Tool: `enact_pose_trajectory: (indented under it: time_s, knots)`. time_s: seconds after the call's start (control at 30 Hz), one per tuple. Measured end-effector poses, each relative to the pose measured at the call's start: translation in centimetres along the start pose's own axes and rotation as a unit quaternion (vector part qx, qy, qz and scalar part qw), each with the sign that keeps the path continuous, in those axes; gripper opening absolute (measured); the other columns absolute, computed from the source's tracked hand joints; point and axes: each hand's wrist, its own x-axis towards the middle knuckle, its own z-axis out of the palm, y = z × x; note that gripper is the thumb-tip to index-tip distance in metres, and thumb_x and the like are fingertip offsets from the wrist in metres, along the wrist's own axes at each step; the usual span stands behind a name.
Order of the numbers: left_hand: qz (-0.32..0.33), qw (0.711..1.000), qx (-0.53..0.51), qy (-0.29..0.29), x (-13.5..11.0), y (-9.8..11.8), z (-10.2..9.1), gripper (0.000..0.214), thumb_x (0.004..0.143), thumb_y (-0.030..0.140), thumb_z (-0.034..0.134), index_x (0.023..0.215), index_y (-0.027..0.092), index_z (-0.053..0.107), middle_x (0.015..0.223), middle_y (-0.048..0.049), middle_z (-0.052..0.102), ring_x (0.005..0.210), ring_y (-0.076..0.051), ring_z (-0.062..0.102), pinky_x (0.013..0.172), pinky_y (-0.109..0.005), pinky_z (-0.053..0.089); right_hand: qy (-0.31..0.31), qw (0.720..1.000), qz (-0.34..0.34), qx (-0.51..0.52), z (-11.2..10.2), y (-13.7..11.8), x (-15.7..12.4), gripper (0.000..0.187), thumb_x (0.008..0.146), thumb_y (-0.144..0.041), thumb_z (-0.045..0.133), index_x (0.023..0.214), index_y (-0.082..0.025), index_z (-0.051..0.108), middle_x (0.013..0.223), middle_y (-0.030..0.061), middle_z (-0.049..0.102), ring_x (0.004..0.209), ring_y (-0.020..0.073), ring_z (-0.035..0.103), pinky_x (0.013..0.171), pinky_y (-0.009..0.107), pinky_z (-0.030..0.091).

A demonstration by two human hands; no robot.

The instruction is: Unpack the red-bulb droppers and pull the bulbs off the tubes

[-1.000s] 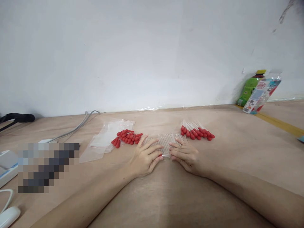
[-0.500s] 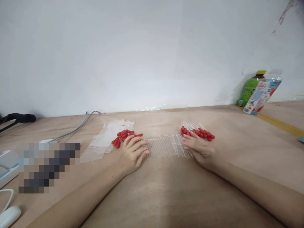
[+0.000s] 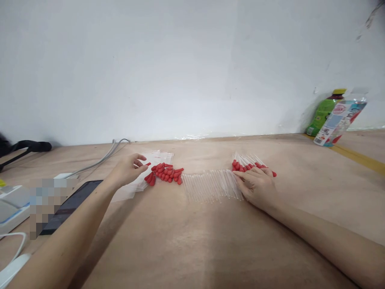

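Observation:
A row of clear glass tubes (image 3: 210,185) lies side by side on the brown tabletop (image 3: 192,241). My right hand (image 3: 257,184) rests flat on the row's right end with its fingers stretched out. Just behind it lies a bunch of tubes fitted with red caps (image 3: 251,164). To the left of the row sits a heap of loose red rubber caps (image 3: 167,172). My left hand (image 3: 129,168) hovers left of that heap, thumb and fingers pinched on one red cap (image 3: 148,163).
Clear plastic bags (image 3: 158,156) lie behind the cap heap. A grey cable (image 3: 102,158), a dark phone (image 3: 72,202) and a white device (image 3: 12,202) are at the left. A green bottle (image 3: 326,112) and a packet (image 3: 339,122) lean on the wall, by a yellow line (image 3: 357,158).
Both hands slid apart along the tubes, spreading them into a row. My left hand then left the row, went to the cap heap and pinched a cap. My right hand stays on the row's right end.

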Motion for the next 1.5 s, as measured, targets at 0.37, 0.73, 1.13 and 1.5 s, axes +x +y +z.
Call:
enact_pose_trajectory:
  time_s: [0.37,0.73,1.13,1.5]
  knots:
    - [-0.056,0.994,0.055,-0.071,0.1,0.1,2.2,0.037,0.055,0.045,0.063,0.079,0.018,0.055,0.077,-0.0037,0.064,0.069,-0.020,0.061,0.056,-0.025,0.043,-0.041,0.998,-0.037,-0.011,0.5,-0.5,-0.4,0.016,0.078,-0.022,0.053,0.085,-0.020,0.068,0.058,-0.0019,0.060,0.060,0.0119,0.047,0.070,0.031,0.027]
    - [0.091,0.974,0.129,0.163,-0.8,1.8,3.0,0.027,0.074,0.044,0.053,0.078,0.018,0.058,0.082,-0.0052,0.062,0.078,-0.021,0.057,0.063,-0.030,0.041,-0.058,0.998,0.005,0.006,0.3,-0.5,0.0,0.024,0.084,-0.037,0.048,0.084,-0.022,0.067,0.071,-0.0006,0.066,0.067,0.0130,0.053,0.074,0.032,0.026]
    - [0.391,0.917,0.077,0.022,-7.0,10.1,11.4,0.066,0.074,0.063,0.046,0.123,0.019,0.047,0.132,-0.0113,0.043,0.125,-0.029,0.034,0.105,-0.051,0.019,-0.071,0.986,0.143,-0.054,0.2,2.9,1.3,0.024,0.079,-0.039,0.048,0.077,-0.023,0.065,0.066,0.0004,0.060,0.070,0.0168,0.051,0.071,0.033,0.021]
    - [0.437,0.885,0.069,-0.144,-4.3,10.8,12.1,0.054,0.086,0.053,0.033,0.134,0.027,0.031,0.141,-0.0060,0.031,0.130,-0.021,0.027,0.108,-0.047,0.013,-0.106,0.983,0.092,-0.119,0.7,3.0,1.5,0.030,0.073,-0.051,0.053,0.077,-0.024,0.068,0.083,0.0030,0.060,0.080,0.0194,0.048,0.074,0.037,0.020]
